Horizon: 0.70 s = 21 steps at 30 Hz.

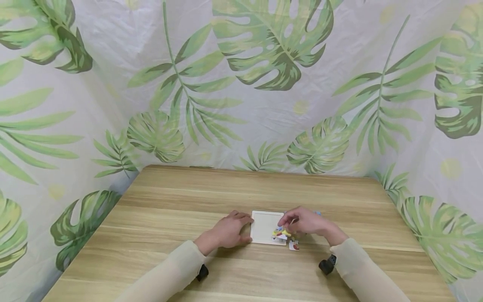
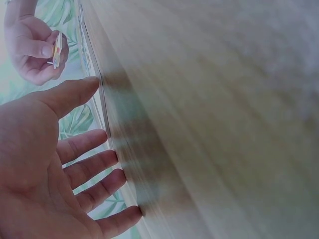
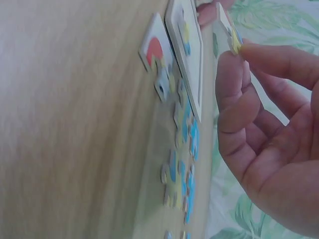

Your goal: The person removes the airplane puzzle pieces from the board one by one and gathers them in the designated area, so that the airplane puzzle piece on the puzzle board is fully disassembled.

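Note:
A white puzzle frame [image 1: 263, 228] with a raised rim lies flat on the table between the hands. My left hand [image 1: 229, 230] is at its left side, thumb and fingers spread along the edge; in the left wrist view the fingers [image 2: 92, 167] are nearly straight. Over the frame's right part, my right hand [image 1: 306, 221] pinches a jigsaw piece [image 3: 229, 31] between thumb and index finger, tilted and raised above the frame. The piece shows yellow, red and white. Another jigsaw piece [image 1: 294, 246], white with a red patch, lies by the frame's lower right corner.
Several loose jigsaw pieces [image 3: 174, 181] in blue and yellow lie on the table right of the frame, partly hidden under my right hand in the head view. The wood-grain table [image 1: 170, 201] is bordered by leaf-print cloth [image 1: 211, 105] behind and at both sides.

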### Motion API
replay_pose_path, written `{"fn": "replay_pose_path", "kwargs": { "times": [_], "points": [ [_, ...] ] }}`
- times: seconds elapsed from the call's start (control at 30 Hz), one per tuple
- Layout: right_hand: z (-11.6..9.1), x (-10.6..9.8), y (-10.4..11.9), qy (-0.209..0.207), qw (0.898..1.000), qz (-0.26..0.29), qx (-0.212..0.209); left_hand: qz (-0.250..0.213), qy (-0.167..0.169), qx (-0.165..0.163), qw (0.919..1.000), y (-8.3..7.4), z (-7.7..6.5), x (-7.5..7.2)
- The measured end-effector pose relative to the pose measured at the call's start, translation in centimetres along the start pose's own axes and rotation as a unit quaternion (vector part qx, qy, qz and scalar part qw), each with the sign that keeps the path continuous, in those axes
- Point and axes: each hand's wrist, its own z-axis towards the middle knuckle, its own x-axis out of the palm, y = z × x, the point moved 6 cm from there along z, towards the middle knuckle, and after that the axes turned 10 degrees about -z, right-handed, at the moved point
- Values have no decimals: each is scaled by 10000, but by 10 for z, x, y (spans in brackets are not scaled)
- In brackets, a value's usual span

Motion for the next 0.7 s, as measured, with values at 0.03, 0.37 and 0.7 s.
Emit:
{"fn": "replay_pose_path", "kwargs": {
  "times": [0.03,0.37,0.7],
  "points": [
    [-1,-1,-1,19,10000,-8,23,3,5,-5,10000,0,0,0],
    [-17,-13,-10,47,9996,-255,-93,9,-1,-14,10000,-1,0,-1],
    [-30,-22,-20,184,9990,-358,-187,-2,-18,-12,10000,-1,1,-1]
  ]
}}
